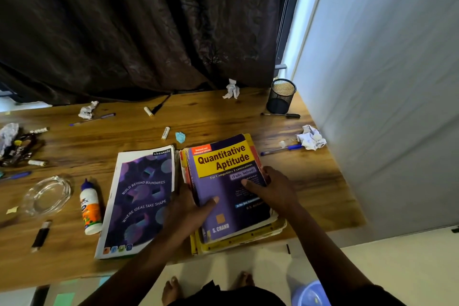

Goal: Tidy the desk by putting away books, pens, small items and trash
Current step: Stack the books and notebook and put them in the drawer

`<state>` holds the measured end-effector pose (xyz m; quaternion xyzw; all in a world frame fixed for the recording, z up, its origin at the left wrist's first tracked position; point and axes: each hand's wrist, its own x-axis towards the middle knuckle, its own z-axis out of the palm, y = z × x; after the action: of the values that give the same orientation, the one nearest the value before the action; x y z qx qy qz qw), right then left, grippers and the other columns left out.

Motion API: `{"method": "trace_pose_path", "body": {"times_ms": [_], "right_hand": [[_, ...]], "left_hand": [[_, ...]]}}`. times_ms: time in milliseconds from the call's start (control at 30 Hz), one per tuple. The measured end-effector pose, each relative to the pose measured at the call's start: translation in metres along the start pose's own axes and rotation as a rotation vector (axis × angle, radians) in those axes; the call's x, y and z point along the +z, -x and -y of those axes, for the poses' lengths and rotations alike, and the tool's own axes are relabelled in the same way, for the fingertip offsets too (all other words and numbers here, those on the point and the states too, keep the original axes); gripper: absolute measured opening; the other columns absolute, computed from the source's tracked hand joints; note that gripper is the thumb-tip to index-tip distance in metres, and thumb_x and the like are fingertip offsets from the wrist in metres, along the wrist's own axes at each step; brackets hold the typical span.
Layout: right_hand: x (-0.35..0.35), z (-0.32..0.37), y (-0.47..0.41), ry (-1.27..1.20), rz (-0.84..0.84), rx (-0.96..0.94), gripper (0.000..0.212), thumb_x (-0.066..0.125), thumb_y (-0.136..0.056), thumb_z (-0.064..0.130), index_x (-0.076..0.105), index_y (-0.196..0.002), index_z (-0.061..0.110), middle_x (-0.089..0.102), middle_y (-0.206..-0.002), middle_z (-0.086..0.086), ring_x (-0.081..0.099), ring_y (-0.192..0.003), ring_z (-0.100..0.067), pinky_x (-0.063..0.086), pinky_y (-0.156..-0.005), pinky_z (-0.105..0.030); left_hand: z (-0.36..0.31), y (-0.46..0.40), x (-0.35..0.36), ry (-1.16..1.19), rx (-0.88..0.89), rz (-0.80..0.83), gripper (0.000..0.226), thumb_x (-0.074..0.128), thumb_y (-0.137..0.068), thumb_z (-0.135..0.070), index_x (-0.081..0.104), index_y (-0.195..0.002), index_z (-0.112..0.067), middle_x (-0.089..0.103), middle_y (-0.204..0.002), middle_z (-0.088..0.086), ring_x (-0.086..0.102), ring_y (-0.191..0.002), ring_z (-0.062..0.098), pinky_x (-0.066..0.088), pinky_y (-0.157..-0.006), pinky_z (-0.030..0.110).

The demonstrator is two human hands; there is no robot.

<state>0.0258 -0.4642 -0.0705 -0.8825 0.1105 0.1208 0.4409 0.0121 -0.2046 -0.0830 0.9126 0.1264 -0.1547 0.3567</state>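
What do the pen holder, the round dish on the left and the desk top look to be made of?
Pen holder: black metal mesh, probably; light shows through its perforated wall. Round dish: clear glass, likely; transparent, thick glinting rim, though hard plastic is possible. Desk top: wood or wood-look laminate; warm brown grain streaks, slightly glossy.

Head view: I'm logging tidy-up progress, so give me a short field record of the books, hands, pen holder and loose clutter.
books: Quantitative Aptitude book on a worn yellow stack, beside the classmate notebook
left hand: gripping the book's spine edge, thumb on cover
right hand: fingers pressed on the book's right edge
pen holder: upright at the far right; no pens visible in it
loose pens: black pen, blue pen
trash: crumpled paper
other: glue bottle lying flat
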Motion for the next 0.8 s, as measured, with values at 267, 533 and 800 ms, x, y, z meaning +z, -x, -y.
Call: {"method": "trace_pose_path", "body": {"times_ms": [267,533,800], "right_hand": [[-0.013,-0.006,-0.008,0.033,-0.048,-0.026,0.074,0.060,-0.064,0.093,0.062,-0.114,0.039,0.069,-0.108,0.009,0.069,-0.096,-0.009,0.061,-0.082,-0.045],[-0.011,-0.001,0.003,0.281,-0.085,0.011,0.074,0.043,-0.075,0.093,0.055,-0.126,0.041,0.056,-0.111,0.003,0.061,-0.101,-0.017,0.056,-0.085,-0.042],[-0.010,0.007,0.003,0.467,-0.068,0.065,0.086,0.042,-0.077,0.091,0.048,-0.135,0.027,0.052,-0.124,-0.006,0.055,-0.113,-0.025,0.049,-0.085,-0.040]], "left_hand": [[-0.030,0.007,-0.006,0.131,0.051,0.105,0.059,0.074,-0.081,-0.063,0.056,-0.126,-0.031,0.072,-0.118,-0.010,0.071,-0.099,0.011,0.059,-0.087,0.038],[-0.041,-0.001,-0.017,-0.146,0.081,0.100,0.064,0.066,-0.076,-0.073,0.065,-0.116,-0.022,0.072,-0.115,-0.006,0.069,-0.104,0.020,0.055,-0.088,0.033],[-0.042,0.001,-0.026,-0.069,0.050,0.141,0.052,0.075,-0.076,-0.063,0.066,-0.115,-0.029,0.073,-0.114,-0.010,0.069,-0.102,0.015,0.057,-0.091,0.039]]}}
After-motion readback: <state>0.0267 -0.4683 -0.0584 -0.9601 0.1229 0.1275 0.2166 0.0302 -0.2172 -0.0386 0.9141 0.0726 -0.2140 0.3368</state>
